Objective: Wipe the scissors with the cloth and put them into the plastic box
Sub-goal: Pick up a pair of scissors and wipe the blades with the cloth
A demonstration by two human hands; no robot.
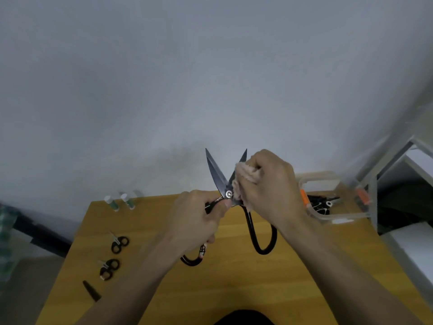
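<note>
A large pair of black-handled scissors [226, 184] is held up at the centre of the frame, above the wooden table [234, 277], with the blades spread in a V so that each inner face can be reached separately. The left hand [196, 221] is closed round the left handle loop, with the thumb pressed just below the pivot screw; the tool is judged to be steadied in this way while the other handle hangs free over the tabletop. The right hand [267, 184] is curled tightly round a pinkish cloth [246, 177], which is bunched against the right-hand blade from near the pivot upward, so that only the tip of that blade shows above the knuckles. The wiping step is judged to be under way, the left-hand blade being bare and not yet covered by the cloth. The clear plastic box [328, 200] stands open at the right of the frame, on the far right part of the table, close to the right forearm; dark scissors seem to lie in it already. Two small black-handled scissors [114, 254] lie at the lower left, seemingly awaiting their turn, with a dark blade cover [91, 291] below them and two small white-capped tubes [119, 202] toward the table's far left edge.
</note>
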